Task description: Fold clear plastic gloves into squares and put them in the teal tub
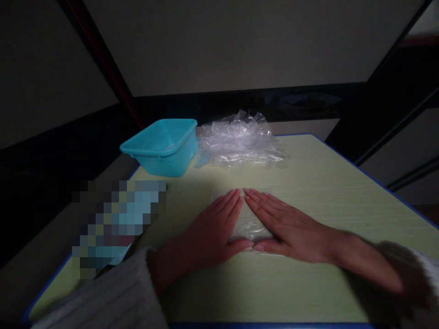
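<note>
We log left hand (pixel 214 233) and right hand (pixel 297 228) open atop clear plastic film (pixel 252 228), seemingly near-flat; crumpled transparent bags (pixel 240 141) heaped beyond.

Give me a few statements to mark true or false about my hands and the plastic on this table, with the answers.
1. The left hand and the right hand lie palm down on a clear plastic sheet. True.
2. The fingers of the two hands are interlaced. False: the hands lie side by side, angled toward each other.
3. The pile of crumpled clear plastic lies beyond the hands. True.
4. The turquoise plastic basin stands to the right of that pile. False: it stands to the left.
5. The table has a blue edge. True.
</note>
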A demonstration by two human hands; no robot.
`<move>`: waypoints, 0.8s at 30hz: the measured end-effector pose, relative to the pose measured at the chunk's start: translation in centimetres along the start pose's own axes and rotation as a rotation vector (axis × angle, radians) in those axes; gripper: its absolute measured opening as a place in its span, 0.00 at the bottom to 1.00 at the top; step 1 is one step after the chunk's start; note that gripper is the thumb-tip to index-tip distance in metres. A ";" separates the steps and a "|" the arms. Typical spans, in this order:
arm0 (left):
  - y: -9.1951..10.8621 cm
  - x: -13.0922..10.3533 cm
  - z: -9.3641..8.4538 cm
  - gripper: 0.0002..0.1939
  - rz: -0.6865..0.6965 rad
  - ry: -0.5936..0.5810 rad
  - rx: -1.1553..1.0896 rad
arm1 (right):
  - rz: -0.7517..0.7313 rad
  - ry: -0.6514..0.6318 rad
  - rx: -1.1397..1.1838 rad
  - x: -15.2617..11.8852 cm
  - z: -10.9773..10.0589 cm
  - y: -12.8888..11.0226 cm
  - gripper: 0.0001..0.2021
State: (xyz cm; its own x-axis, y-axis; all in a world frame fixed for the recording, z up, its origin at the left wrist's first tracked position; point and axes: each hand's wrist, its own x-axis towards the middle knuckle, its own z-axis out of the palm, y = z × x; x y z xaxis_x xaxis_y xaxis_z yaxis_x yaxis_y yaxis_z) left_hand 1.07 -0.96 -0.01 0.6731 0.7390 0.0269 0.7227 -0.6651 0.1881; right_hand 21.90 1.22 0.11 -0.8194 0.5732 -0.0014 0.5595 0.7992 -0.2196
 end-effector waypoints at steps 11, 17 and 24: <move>0.1 -0.1 0.0 0.40 -0.056 -0.013 -0.013 | 0.032 -0.002 -0.005 -0.3 -0.2 0.2 0.43; 0.1 -0.2 -0.1 0.41 -0.091 -0.022 0.007 | 0.057 -0.004 -0.040 -0.7 -0.2 0.6 0.42; 0.2 0.0 -0.6 0.42 -0.143 -0.016 -0.023 | 0.075 -0.039 -0.043 -0.7 -0.6 0.7 0.43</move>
State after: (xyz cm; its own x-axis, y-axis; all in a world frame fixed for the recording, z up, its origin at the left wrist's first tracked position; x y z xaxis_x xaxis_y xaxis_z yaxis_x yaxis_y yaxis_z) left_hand 1.08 -1.01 0.65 0.5662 0.8241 -0.0171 0.8076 -0.5505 0.2115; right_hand 22.92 1.43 0.54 -0.7785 0.6253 -0.0547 0.6240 0.7615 -0.1755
